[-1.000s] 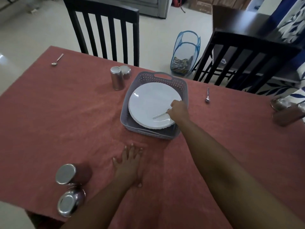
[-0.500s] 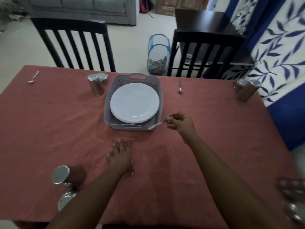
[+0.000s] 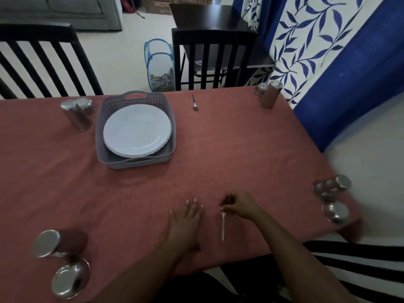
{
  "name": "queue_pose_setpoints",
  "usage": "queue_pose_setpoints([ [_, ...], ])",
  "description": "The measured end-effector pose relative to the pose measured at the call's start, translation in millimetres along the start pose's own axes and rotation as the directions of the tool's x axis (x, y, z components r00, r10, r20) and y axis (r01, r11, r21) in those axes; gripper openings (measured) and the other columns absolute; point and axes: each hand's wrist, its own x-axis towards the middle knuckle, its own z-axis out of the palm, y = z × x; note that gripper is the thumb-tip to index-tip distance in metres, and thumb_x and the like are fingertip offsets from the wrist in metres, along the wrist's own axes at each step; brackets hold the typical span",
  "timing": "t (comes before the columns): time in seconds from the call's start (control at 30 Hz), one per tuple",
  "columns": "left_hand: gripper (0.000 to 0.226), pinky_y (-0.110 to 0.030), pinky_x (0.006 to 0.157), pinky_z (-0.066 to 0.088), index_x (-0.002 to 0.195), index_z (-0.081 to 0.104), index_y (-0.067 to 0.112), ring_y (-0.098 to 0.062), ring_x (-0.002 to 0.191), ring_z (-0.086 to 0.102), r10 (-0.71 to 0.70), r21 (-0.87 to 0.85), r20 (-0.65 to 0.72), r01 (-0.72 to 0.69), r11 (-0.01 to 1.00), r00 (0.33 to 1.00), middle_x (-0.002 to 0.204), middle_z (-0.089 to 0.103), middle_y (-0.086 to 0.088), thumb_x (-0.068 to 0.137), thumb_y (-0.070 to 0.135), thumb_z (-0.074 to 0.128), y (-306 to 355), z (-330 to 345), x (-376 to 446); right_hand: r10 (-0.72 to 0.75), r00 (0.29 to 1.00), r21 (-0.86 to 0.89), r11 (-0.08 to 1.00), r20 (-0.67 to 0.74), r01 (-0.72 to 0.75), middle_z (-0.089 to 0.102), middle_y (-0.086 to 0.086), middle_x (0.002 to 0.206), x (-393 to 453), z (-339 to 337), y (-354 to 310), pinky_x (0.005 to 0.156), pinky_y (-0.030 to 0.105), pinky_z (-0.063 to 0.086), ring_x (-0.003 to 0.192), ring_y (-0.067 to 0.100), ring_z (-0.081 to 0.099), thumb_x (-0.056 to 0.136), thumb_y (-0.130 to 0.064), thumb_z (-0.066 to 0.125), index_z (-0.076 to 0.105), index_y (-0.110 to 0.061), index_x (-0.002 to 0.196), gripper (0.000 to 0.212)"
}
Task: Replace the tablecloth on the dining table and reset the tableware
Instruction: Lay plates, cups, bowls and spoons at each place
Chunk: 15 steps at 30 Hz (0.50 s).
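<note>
A spoon (image 3: 222,226) is pinched at its upper end by the curled fingers of the right hand (image 3: 241,206), handle pointing toward 6 o'clock just above or on the red tablecloth (image 3: 229,149); whether it touches the cloth cannot be told. The left hand (image 3: 188,219) is laid flat, fingers straight, just beside it at 9 o'clock.

If the spoon is released too near the table's front edge, directly at 6 o'clock from it, it could probably slide off. The cloth could be dragged by the pressing left palm, and the steel tumblers at 3 o'clock (image 3: 331,189) and 8 o'clock (image 3: 49,243), standing close to the edges, could be tipped.

Open cloth is left between the hands and the grey basket (image 3: 102,158) of white plates (image 3: 136,130) at 11 o'clock. A second spoon (image 3: 194,102) lies at 12 o'clock, near the far edge.
</note>
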Motion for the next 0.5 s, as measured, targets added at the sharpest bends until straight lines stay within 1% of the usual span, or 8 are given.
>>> queue_pose_setpoints([
  [0.07,0.132,-0.072,0.113,0.009,0.158,-0.007,0.025,-0.025,0.152,-0.018,-0.005,0.013,-0.013,0.005,1.000,1.000,0.164,-0.022,0.000,0.065,0.057,0.081,-1.0,4.1,-1.7,-0.023,0.999,-0.084,0.996,0.037,0.026,0.065,-0.018,0.068,-6.4,7.9,2.2,0.059,0.011,0.045,0.058,-0.011,0.059,0.075,-0.012,0.085,0.076,-0.018,0.086,0.015],
  [0.13,0.133,-0.072,0.113,0.006,0.158,-0.009,0.025,-0.025,0.151,-0.020,-0.009,0.005,-0.002,0.009,1.000,1.000,0.163,-0.025,0.000,0.065,0.058,0.081,-2.2,4.6,-2.1,-0.036,0.997,-0.125,0.991,0.070,0.045,0.063,-0.018,0.067,-9.5,16.7,6.0,0.056,0.011,0.041,0.058,-0.010,0.058,0.073,-0.016,0.086,0.070,-0.025,0.080,0.021],
  [0.27,0.134,-0.072,0.113,0.003,0.157,-0.010,0.026,-0.024,0.151,-0.021,-0.009,0.009,-0.008,0.009,1.000,1.000,0.163,-0.026,0.001,0.064,0.060,0.081,-2.5,6.2,-1.2,-0.047,0.996,-0.142,0.988,0.076,0.058,0.065,-0.017,0.063,-10.5,26.2,14.8,0.062,0.021,0.047,0.061,-0.006,0.062,0.070,-0.015,0.086,0.065,-0.037,0.072,0.031],
  [0.3,0.134,-0.071,0.113,0.003,0.158,-0.010,0.026,-0.024,0.151,-0.021,-0.013,0.010,-0.008,0.013,1.000,1.000,0.163,-0.026,0.001,0.064,0.060,0.081,-2.9,6.8,-1.1,-0.047,0.996,-0.152,0.987,0.073,0.058,0.065,-0.017,0.064,-9.6,26.0,15.7,0.062,0.021,0.048,0.061,-0.006,0.061,0.070,-0.014,0.086,0.063,-0.039,0.071,0.033],
  [0.33,0.135,-0.071,0.113,0.003,0.158,-0.010,0.027,-0.024,0.151,-0.021,-0.015,0.009,-0.004,0.015,1.000,1.000,0.163,-0.026,0.002,0.064,0.060,0.081,-3.1,6.4,-1.1,-0.046,0.996,-0.161,0.985,0.076,0.058,0.065,-0.017,0.064,-8.8,25.8,16.4,0.062,0.020,0.047,0.061,-0.006,0.061,0.070,-0.013,0.086,0.063,-0.040,0.070,0.035],
  [0.4,0.135,-0.071,0.114,0.003,0.158,-0.010,0.027,-0.023,0.151,-0.021,-0.019,0.007,-0.016,0.019,1.000,1.000,0.162,-0.027,0.002,0.064,0.059,0.081,-2.3,3.7,-1.3,-0.052,0.994,-0.190,0.979,0.097,0.070,0.063,-0.015,0.063,-11.1,24.4,17.0,0.058,0.015,0.043,0.058,-0.006,0.058,0.069,-0.012,0.085,0.067,-0.034,0.071,0.029],
  [0.47,0.134,-0.070,0.114,0.003,0.158,-0.010,0.027,-0.024,0.151,-0.021,-0.017,0.002,-0.001,0.017,1.000,1.000,0.163,-0.027,0.002,0.065,0.058,0.081,-1.2,2.5,-0.7,-0.060,0.992,-0.219,0.972,0.114,0.084,0.061,-0.012,0.063,-11.7,26.1,21.8,0.058,0.018,0.043,0.057,-0.002,0.057,0.068,-0.012,0.086,0.072,-0.026,0.076,0.021],
  [0.5,0.133,-0.070,0.114,0.003,0.158,-0.010,0.027,-0.024,0.151,-0.021,-0.016,-0.001,-0.002,0.016,1.000,1.000,0.163,-0.026,0.002,0.065,0.057,0.081,-1.0,2.2,-0.9,-0.060,0.993,-0.211,0.974,0.099,0.080,0.062,-0.011,0.065,-13.0,26.6,23.4,0.060,0.022,0.045,0.059,0.000,0.057,0.067,-0.013,0.086,0.072,-0.026,0.076,0.021],
])
